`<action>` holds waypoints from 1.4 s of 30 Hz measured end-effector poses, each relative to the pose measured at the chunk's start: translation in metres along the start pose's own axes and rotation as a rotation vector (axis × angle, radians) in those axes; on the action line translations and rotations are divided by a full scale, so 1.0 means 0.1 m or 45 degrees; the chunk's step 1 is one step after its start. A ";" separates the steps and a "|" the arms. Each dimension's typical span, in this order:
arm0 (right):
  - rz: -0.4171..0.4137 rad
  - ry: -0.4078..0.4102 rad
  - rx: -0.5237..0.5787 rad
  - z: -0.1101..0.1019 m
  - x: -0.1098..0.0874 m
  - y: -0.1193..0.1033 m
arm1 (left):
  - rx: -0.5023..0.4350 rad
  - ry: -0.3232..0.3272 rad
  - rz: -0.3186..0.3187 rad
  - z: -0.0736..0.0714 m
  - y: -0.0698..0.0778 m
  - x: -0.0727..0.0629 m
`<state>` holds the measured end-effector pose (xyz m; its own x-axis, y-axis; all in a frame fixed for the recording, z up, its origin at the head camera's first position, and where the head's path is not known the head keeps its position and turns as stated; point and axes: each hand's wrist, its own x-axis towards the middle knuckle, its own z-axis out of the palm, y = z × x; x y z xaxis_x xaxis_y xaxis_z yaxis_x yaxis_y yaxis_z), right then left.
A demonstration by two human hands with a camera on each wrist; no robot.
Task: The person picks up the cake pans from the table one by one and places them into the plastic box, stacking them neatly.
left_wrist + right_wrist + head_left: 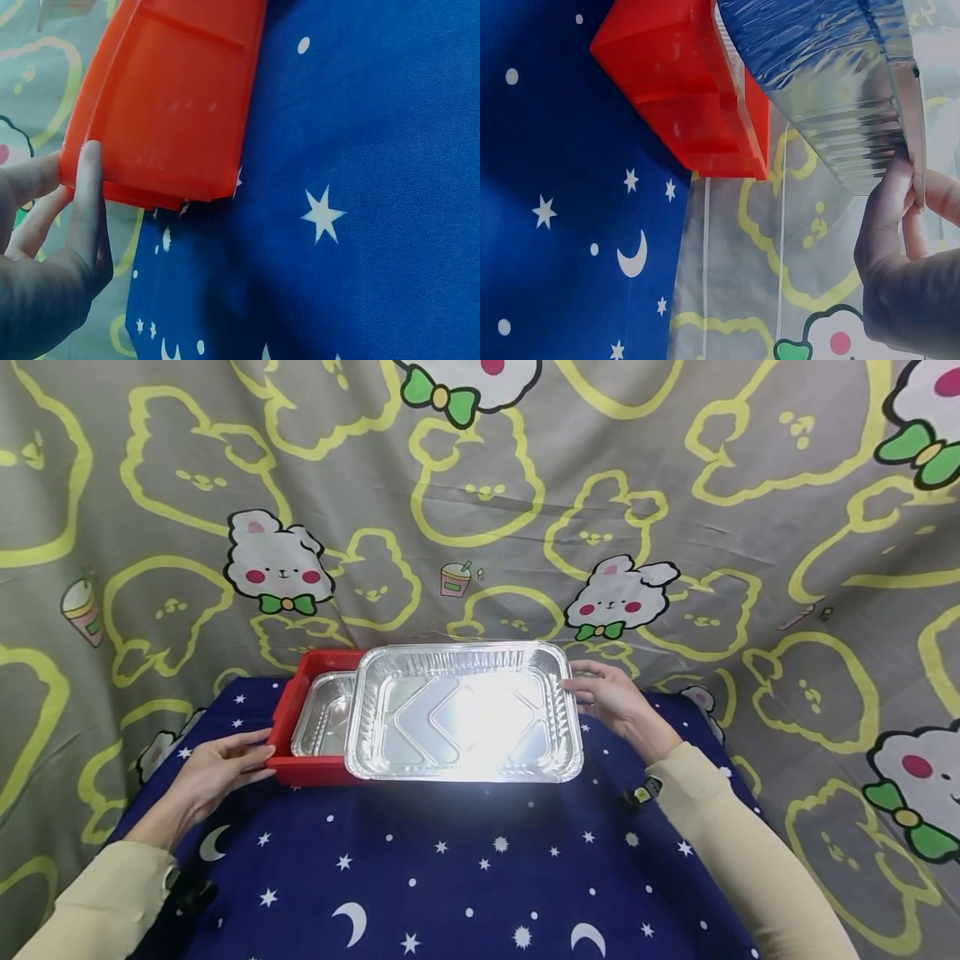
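Note:
In the head view my right hand (611,697) pinches the right rim of a large rectangular foil tray (412,714), whose inside faces the camera and shines brightly. In the right wrist view the thumb lies under the rim of this foil tray (840,127), with fingers on the other side. The tray is raised and tilted, overlapping a red plastic bin (315,770) and hiding its right part. Inside the bin's left part lies another foil tray (318,727). My left hand (213,772) holds the bin's left front corner, thumb and fingers on adjoining sides of the red bin (172,105).
A dark blue cloth (450,860) with white stars and moons covers the table. Behind and around it hangs a grey curtain (360,485) printed with rabbits and yellow outlines. Both sleeves carry small dark wrist devices.

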<state>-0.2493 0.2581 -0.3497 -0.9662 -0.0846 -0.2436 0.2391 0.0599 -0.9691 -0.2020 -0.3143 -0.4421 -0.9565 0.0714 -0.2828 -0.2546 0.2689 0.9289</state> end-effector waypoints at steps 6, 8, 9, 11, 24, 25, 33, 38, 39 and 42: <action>0.023 0.027 0.004 0.05 0.09 -0.02 | 0.004 -0.002 -0.005 0.00 0.00 0.00; 0.023 0.032 0.002 0.07 0.12 -0.02 | 0.003 -0.005 -0.005 0.00 0.00 0.00; 0.023 0.031 0.002 0.08 0.13 -0.03 | 0.003 -0.007 -0.003 0.00 0.00 0.00; 0.024 0.030 0.006 0.10 0.15 -0.05 | 0.001 -0.010 0.001 0.00 0.00 0.00; 0.047 0.055 0.098 0.19 0.34 -0.09 | -0.020 -0.015 0.011 -0.02 0.00 -0.01; 0.049 0.054 0.105 0.20 0.36 -0.09 | -0.020 -0.017 0.012 -0.02 0.00 -0.01; 0.055 0.070 0.068 0.27 0.47 -0.07 | -0.030 -0.023 0.021 -0.02 0.00 -0.01; 0.058 0.063 0.089 0.34 0.52 -0.04 | -0.030 -0.026 0.025 -0.02 -0.04 0.01; 0.059 0.061 0.095 0.35 0.53 -0.04 | -0.031 -0.025 0.027 -0.02 -0.04 0.02; 0.061 0.060 0.111 0.41 0.55 -0.02 | -0.033 -0.022 0.034 -0.02 -0.05 0.02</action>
<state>-0.2986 0.2128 -0.3629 -0.9564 -0.0364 -0.2899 0.2908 -0.0243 -0.9565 -0.2029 -0.3174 -0.4473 -0.9604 0.0949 -0.2620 -0.2331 0.2419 0.9419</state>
